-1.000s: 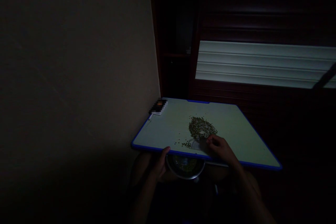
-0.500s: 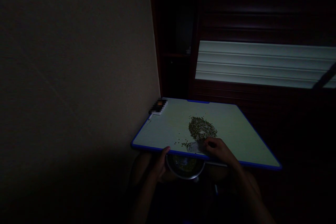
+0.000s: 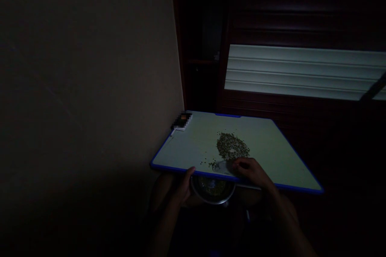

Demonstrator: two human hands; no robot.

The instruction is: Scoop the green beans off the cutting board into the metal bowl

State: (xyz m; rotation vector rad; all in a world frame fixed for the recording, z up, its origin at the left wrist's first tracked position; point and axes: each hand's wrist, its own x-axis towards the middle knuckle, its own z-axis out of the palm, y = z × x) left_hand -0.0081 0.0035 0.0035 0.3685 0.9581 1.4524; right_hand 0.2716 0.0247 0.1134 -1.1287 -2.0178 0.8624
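Note:
My left hand (image 3: 185, 188) is closed on the front edge of a whitish board with a blue rim (image 3: 187, 144), thumb on top and fingers below. Near the same edge, my right hand (image 3: 247, 168) is pinched around a thin see-through plastic piece (image 3: 221, 166) that lies low against the board. A pile of small greenish-brown grains (image 3: 231, 146) spreads just beyond my right fingers. A few loose grains (image 3: 208, 164) lie to the left of the plastic piece. Under the board's front edge, a round metal bowl (image 3: 214, 200) shows grains inside. The dim light hides finer detail.
A phone-like device (image 3: 182, 121), its screen blurred out, lies at the board's far left corner with a white cable. A plain wall (image 3: 120, 88) rises close on the left. Behind the board stands dark slatted furniture (image 3: 301, 16) with a pale lit panel (image 3: 286, 72).
The plastic piece in my right hand has shifted slightly left, toward the loose grains. My left hand stays on the board's edge, and the pile looks the same.

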